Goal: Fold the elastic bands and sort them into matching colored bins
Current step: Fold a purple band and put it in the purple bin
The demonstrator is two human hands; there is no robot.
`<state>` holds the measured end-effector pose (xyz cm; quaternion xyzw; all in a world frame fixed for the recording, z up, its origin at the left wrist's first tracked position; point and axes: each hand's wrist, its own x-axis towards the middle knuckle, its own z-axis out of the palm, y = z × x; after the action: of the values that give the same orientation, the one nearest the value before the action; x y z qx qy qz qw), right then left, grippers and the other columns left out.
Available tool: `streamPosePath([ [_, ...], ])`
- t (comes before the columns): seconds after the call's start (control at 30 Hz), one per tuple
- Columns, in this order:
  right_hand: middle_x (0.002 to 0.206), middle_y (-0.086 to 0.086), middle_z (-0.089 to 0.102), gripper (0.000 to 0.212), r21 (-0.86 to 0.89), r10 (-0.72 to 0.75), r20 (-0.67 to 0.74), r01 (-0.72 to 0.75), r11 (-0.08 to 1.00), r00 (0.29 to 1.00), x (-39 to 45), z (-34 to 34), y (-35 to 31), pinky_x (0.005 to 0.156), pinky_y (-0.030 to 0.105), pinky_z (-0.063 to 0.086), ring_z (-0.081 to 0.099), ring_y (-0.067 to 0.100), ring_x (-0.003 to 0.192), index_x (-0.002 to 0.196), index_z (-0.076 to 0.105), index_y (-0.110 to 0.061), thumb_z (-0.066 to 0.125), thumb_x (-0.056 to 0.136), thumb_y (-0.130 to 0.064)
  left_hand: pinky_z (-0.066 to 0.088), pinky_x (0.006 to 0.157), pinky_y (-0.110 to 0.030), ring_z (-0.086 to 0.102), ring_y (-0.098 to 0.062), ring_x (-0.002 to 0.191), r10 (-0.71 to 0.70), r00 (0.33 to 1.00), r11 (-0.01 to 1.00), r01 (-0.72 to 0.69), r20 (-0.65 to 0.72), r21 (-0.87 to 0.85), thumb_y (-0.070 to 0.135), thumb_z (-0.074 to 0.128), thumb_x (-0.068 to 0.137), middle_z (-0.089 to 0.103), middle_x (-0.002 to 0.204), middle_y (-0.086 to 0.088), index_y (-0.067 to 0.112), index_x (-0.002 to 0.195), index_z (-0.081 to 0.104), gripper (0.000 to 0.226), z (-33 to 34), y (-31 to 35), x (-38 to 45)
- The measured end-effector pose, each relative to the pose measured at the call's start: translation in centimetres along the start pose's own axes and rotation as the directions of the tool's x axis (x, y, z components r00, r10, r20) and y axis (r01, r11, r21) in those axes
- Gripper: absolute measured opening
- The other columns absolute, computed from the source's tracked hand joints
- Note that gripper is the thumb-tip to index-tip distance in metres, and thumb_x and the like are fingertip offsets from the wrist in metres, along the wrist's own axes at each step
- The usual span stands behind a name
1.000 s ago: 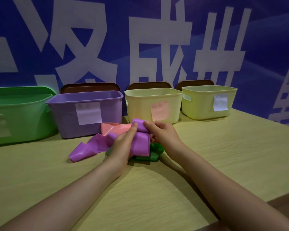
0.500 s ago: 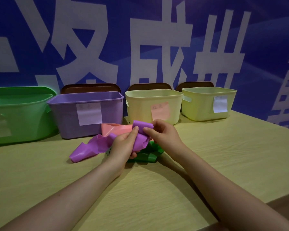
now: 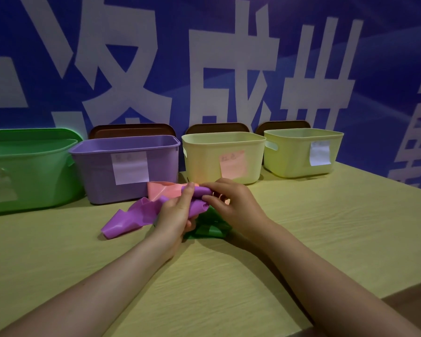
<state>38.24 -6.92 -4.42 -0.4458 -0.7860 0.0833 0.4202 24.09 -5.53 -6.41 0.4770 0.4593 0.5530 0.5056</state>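
A purple elastic band (image 3: pixel 141 212) lies partly on the table, its loose end trailing left. My left hand (image 3: pixel 175 215) grips its bunched, folded part, thumb on top. My right hand (image 3: pixel 231 205) pinches the same folded end from the right. A pink band (image 3: pixel 163 190) lies behind the hands, and a green band (image 3: pixel 209 229) lies crumpled under them. Along the back stand a green bin (image 3: pixel 27 169), a purple bin (image 3: pixel 124 164), a pale yellow bin (image 3: pixel 224 156) with a pink label, and a yellow-green bin (image 3: pixel 301 152) with a white label.
The wooden table (image 3: pixel 326 227) runs to an edge at the lower right. Brown lids (image 3: pixel 131 130) lean behind the bins against a blue wall with large white characters.
The folded purple part has been gathered tighter between both hands and sits lower. My right fingers have shifted onto the fold's right end.
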Motion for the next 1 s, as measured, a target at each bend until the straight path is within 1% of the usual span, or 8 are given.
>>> streamPosePath([
  [0.17, 0.112, -0.004, 0.063, 0.033, 0.259, 0.198, 0.045, -0.203, 0.944, 0.979, 0.0, 0.3, 0.0, 0.088, 0.023, 0.047, 0.056, 0.006, 0.102, 0.125, 0.062, -0.023, 0.042, 0.101, -0.033, 0.024, 0.037, -0.015, 0.029, -0.004, 0.033, 0.014, 0.998, 0.989, -0.004, 0.062, -0.15, 0.024, 0.045, 0.101, 0.038, 0.043, 0.004, 0.001, 0.101, 0.061, 0.029, 0.6, 0.5, -0.5],
  [0.27, 0.113, -0.004, 0.064, 0.035, 0.374, 0.294, 0.111, -0.314, 0.873, 0.949, 0.2, 0.7, -0.1, 0.083, 0.016, 0.045, 0.056, 0.001, 0.099, 0.129, 0.059, -0.019, 0.042, 0.101, -0.034, 0.026, 0.038, -0.014, 0.029, -0.004, 0.034, 0.041, 0.994, 0.994, -0.03, 0.101, -0.109, 0.018, 0.042, 0.102, 0.038, 0.049, 0.0, 0.001, 0.104, 0.058, 0.024, 1.0, 0.6, -0.8],
  [0.33, 0.108, 0.006, 0.068, 0.031, 0.396, 0.324, 0.153, -0.358, 0.846, 0.934, 0.3, 0.6, 0.1, 0.074, 0.013, 0.047, 0.06, 0.006, 0.09, 0.118, 0.064, -0.016, 0.045, 0.1, -0.032, 0.027, 0.036, -0.013, 0.032, -0.004, 0.035, 0.067, 0.992, 0.995, -0.059, 0.105, -0.077, 0.016, 0.04, 0.102, 0.04, 0.055, -0.004, 0.001, 0.104, 0.057, 0.023, 1.2, 0.5, -0.9],
  [0.43, 0.094, 0.01, 0.07, 0.022, 0.438, 0.328, 0.147, -0.358, 0.824, 0.933, 0.4, 0.4, 0.3, 0.063, 0.013, 0.049, 0.062, 0.007, 0.076, 0.106, 0.068, -0.016, 0.052, 0.097, -0.028, 0.029, 0.037, -0.012, 0.036, -0.003, 0.038, 0.09, 0.989, 0.995, -0.085, 0.118, -0.047, 0.015, 0.039, 0.102, 0.051, 0.058, -0.005, 0.005, 0.103, 0.059, 0.023, 1.2, 0.5, -0.8],
  [0.53, 0.095, 0.0, 0.069, 0.022, 0.42, 0.318, 0.084, -0.323, 0.848, 0.944, 0.5, 0.7, 0.5, 0.074, 0.021, 0.054, 0.065, 0.009, 0.086, 0.112, 0.066, -0.015, 0.057, 0.095, -0.024, 0.029, 0.038, -0.013, 0.033, -0.004, 0.039, 0.065, 0.991, 0.997, -0.059, 0.12, -0.053, 0.017, 0.042, 0.101, 0.048, 0.059, -0.004, 0.009, 0.1, 0.062, 0.022, 1.2, 0.3, -0.7],
  [0.67, 0.098, 0.003, 0.07, 0.02, 0.391, 0.328, 0.021, -0.31, 0.867, 0.944, 0.4, 1.0, 0.9, 0.083, 0.031, 0.056, 0.066, 0.013, 0.092, 0.109, 0.066, -0.015, 0.061, 0.093, -0.024, 0.03, 0.038, -0.014, 0.033, -0.004, 0.036, -0.008, 0.995, 0.993, 0.02, 0.1, -0.119, 0.018, 0.05, 0.098, 0.046, 0.05, 0.001, 0.005, 0.091, 0.063, 0.02, 1.2, 0.2, -0.5],
  [0.87, 0.091, 0.003, 0.067, 0.008, 0.454, 0.355, -0.018, -0.309, 0.836, 0.935, 0.5, 0.9, 0.7, 0.071, 0.024, 0.053, 0.066, 0.014, 0.086, 0.096, 0.062, -0.017, 0.061, 0.092, -0.024, 0.025, 0.035, -0.015, 0.032, -0.006, 0.034, -0.041, 0.99, 0.993, 0.055, 0.132, -0.102, 0.029, 0.05, 0.097, 0.041, 0.046, 0.0, 0.005, 0.09, 0.063, 0.028, 1.3, 0.7, -0.7],
  [1.0, 0.091, 0.003, 0.067, 0.007, 0.479, 0.397, -0.008, -0.345, 0.807, 0.918, 0.6, 1.2, 0.5, 0.073, 0.024, 0.053, 0.065, 0.014, 0.086, 0.092, 0.06, -0.018, 0.06, 0.093, -0.025, 0.023, 0.034, -0.015, 0.031, -0.007, 0.037, -0.062, 0.981, 0.993, 0.079, 0.185, -0.087, 0.031, 0.046, 0.099, 0.038, 0.047, 0.001, 0.01, 0.09, 0.061, 0.027, 1.2, 0.9, -0.9],
])
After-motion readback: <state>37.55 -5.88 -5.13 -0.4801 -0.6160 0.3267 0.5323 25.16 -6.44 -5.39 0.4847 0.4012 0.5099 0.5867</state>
